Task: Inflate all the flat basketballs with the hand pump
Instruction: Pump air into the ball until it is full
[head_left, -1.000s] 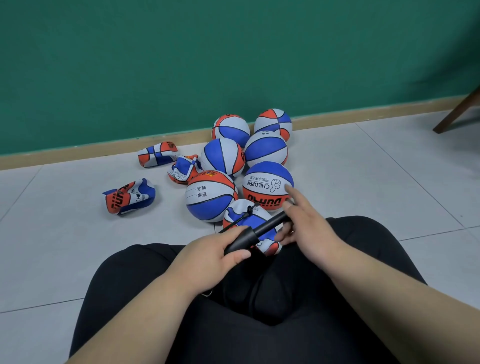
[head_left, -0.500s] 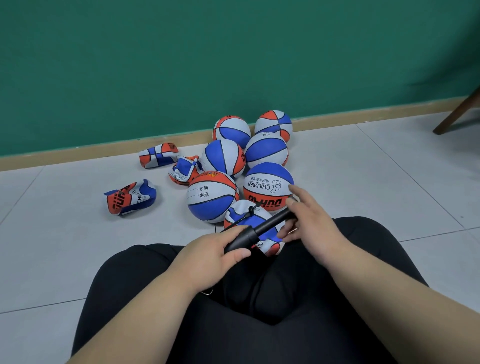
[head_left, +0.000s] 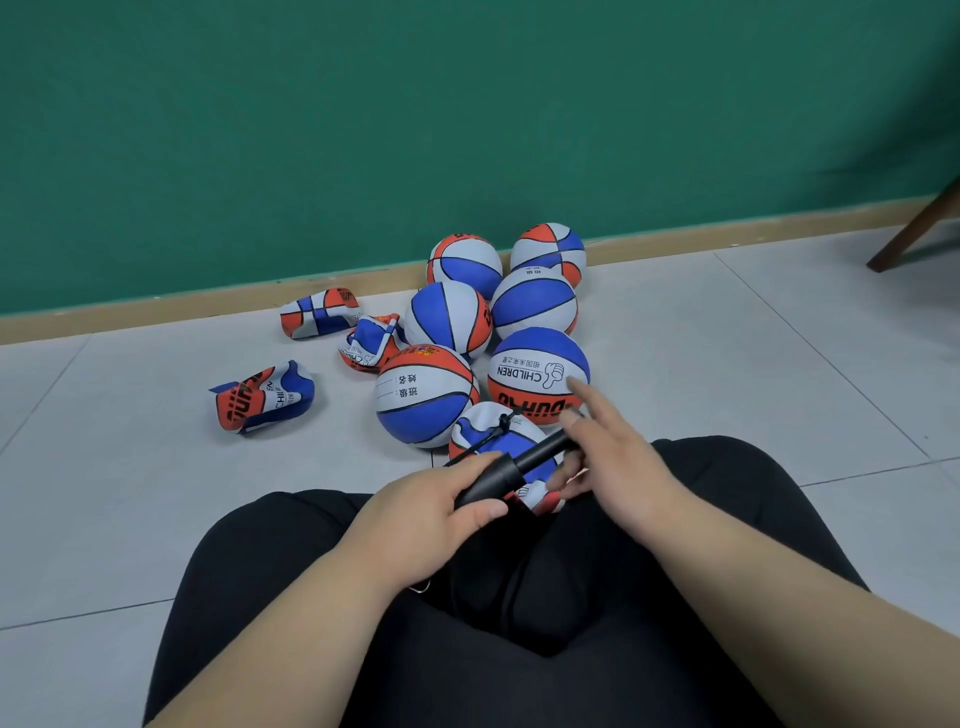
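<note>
My left hand (head_left: 415, 514) grips the barrel of a black hand pump (head_left: 511, 467) over my lap. My right hand (head_left: 610, 457) holds the pump's far handle end, index finger stretched out. The pump's thin hose runs to a partly limp red, white and blue basketball (head_left: 485, 434) lying on the floor just past my knees. Several inflated basketballs (head_left: 426, 395) of the same colours cluster behind it. Three flat balls lie to the left: one (head_left: 265, 397) nearest, one (head_left: 319, 313) by the wall, one (head_left: 371, 343) beside the cluster.
I sit on a grey tiled floor (head_left: 727, 374) with my black-trousered legs (head_left: 519, 623) folded in front. A green wall (head_left: 467, 119) with a tan skirting board runs behind the balls. A brown furniture leg (head_left: 914, 234) slants in at the far right.
My right hand has shifted a little along the pump's handle end and its index finger has lifted straighter. My left hand keeps its grip on the barrel.
</note>
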